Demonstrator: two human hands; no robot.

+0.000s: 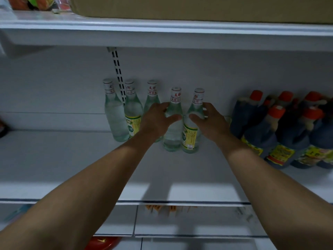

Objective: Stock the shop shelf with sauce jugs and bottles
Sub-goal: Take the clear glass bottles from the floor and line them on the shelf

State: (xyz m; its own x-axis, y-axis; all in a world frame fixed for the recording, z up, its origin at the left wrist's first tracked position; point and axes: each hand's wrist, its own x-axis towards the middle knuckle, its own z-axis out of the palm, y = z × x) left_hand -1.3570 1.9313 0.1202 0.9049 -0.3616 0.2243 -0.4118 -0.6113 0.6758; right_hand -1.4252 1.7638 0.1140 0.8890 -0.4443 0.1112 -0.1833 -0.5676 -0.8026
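Note:
Several clear glass bottles with white caps stand on the white shelf (pixel 72 159). My left hand (pixel 156 121) grips one clear bottle (pixel 173 134) around its shoulder. Beside it, my right hand (pixel 209 121) grips a second clear bottle (pixel 191 138) with a yellow-green label. Both bottles stand upright with their bases on the shelf, side by side and almost touching. Three more clear bottles (pixel 115 116) stand in a row behind them against the back wall; the rightmost of these is partly hidden by my left hand.
Several dark sauce jugs (pixel 281 134) with orange caps stand grouped at the right of the shelf. A cardboard box (pixel 198 8) sits on the shelf above. A slotted upright (pixel 119 73) runs down the back wall. A lower shelf edge (pixel 180 202) lies below my arms.

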